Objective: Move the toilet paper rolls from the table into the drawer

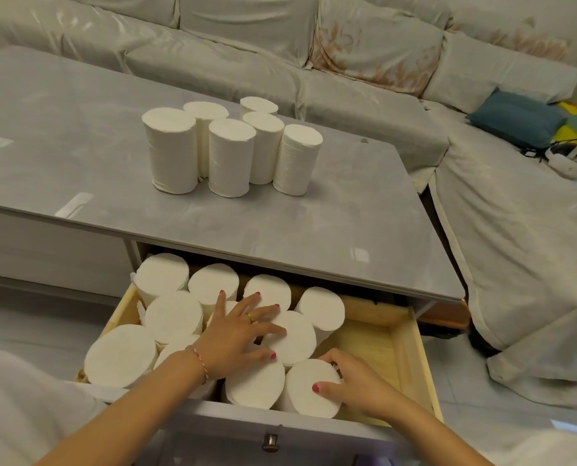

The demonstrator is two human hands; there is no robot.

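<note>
two hands are working inside the open drawer [411, 351]. left hand [238, 334] is lying flat, fingers spread, pressing on the tops of upright rolls in the drawer [176, 316], grasping none. right hand [351, 381] is cupping the side of the front-right roll [309, 386], fingers curled on it. drawer's right end is showing bare wood. six rolls [231, 156] are standing clustered near the table [314, 223] centre.

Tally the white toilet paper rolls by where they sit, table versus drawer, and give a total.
White toilet paper rolls standing on the grey table: 6
White toilet paper rolls visible in the open wooden drawer: 11, some partly hidden under the hands
Total: 17
</note>
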